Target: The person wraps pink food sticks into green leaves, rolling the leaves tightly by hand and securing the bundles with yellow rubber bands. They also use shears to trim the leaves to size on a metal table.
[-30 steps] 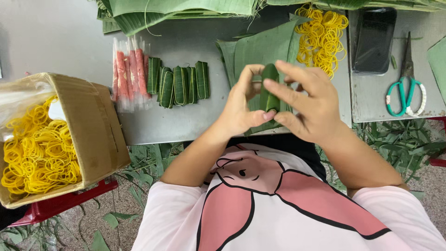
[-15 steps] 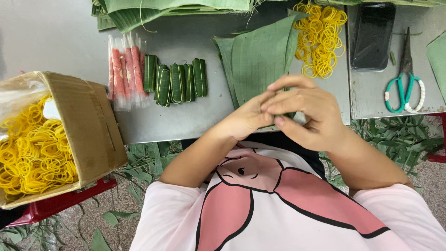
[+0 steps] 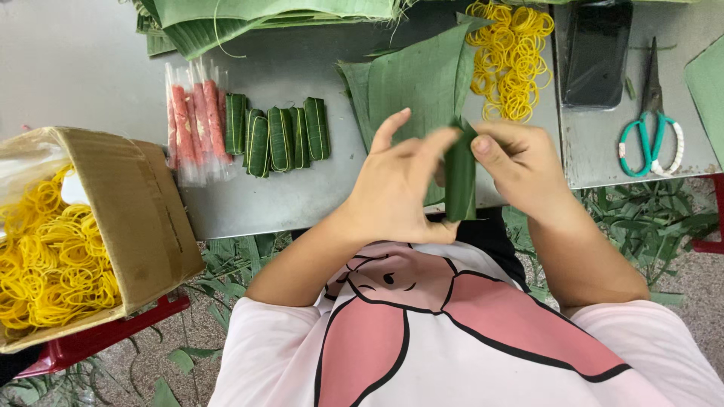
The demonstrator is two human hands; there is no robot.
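Head view: left hand and right hand pinch upright leaf-wrapped roll.

We see an open brown cardboard box of yellow rubber bands left of the grey table. On the table lie clear plastic packets of pink sausages, and a dark-screened black phone at its far right.
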